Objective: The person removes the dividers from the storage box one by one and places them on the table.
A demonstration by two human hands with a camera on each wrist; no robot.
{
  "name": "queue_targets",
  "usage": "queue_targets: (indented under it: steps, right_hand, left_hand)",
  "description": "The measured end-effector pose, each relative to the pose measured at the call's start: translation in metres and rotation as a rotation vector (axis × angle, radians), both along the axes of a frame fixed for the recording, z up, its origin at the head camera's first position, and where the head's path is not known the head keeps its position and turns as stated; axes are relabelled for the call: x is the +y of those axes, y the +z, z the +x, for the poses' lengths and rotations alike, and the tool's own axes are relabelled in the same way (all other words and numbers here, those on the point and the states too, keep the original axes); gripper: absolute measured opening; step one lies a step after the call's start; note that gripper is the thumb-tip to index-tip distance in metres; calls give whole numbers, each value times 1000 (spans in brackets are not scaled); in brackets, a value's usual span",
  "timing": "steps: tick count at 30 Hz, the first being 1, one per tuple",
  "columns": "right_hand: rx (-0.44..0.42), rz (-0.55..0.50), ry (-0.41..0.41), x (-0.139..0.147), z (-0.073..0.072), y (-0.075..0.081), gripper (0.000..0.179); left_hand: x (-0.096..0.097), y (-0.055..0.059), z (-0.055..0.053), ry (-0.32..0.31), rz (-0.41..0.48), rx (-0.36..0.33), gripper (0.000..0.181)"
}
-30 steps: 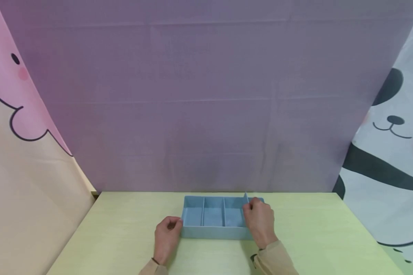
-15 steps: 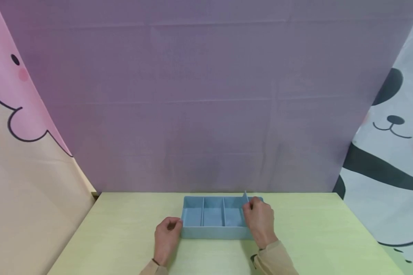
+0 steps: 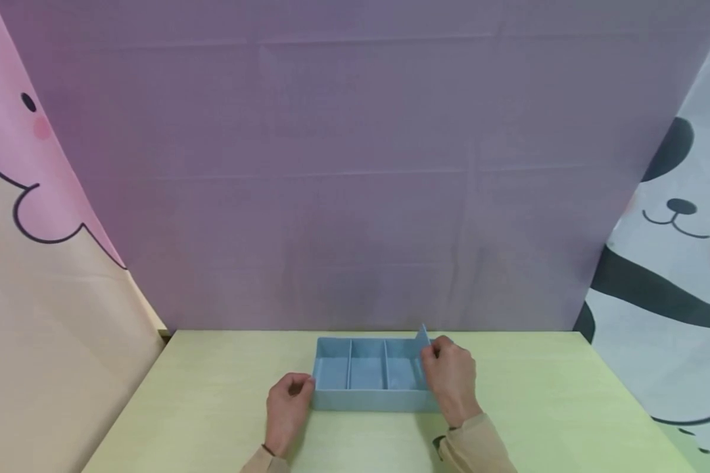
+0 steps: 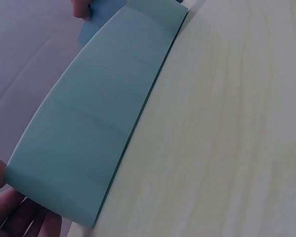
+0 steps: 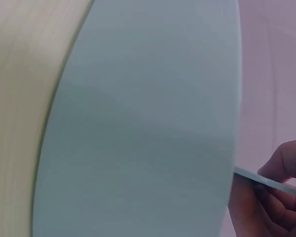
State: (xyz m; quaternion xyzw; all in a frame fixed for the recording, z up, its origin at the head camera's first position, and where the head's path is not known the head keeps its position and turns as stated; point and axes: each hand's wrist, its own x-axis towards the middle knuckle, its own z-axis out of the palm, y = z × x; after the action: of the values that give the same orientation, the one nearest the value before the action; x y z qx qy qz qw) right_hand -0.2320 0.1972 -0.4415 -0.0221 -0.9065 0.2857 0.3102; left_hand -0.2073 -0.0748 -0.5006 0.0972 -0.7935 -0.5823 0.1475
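Note:
A light blue divided box sits on the table, its long side toward me. Two upright dividers stand across it. At its right end my right hand pinches another thin blue divider, which leans and pokes above the back rim. The right wrist view shows this divider edge-on between thumb and fingers, beside the box's wall. My left hand holds the box's left end, with the thumb at the rim and the fingers against the end wall. My right hand hides the box's right end.
The table has a pale wood-grain top. A purple-grey cloth hangs behind its back edge. Printed cloths flank it, with a pink figure on the left and a panda on the right.
My right hand has shifted slightly to the right, and the divider it pinches stands a little higher above the rim. My left hand and the box have stayed nearly still.

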Motion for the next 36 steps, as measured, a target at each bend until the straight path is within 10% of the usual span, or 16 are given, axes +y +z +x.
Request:
queue_targets:
  steps: [10,36]
  right_hand:
    - [124,-86,12,0,3,10,11]
    - [-311,-539,258,-32,24,14,5]
  left_hand:
    - [0,0,0,-3,-5,10,7]
    - [-1,2,0,-18,-7,-9,9]
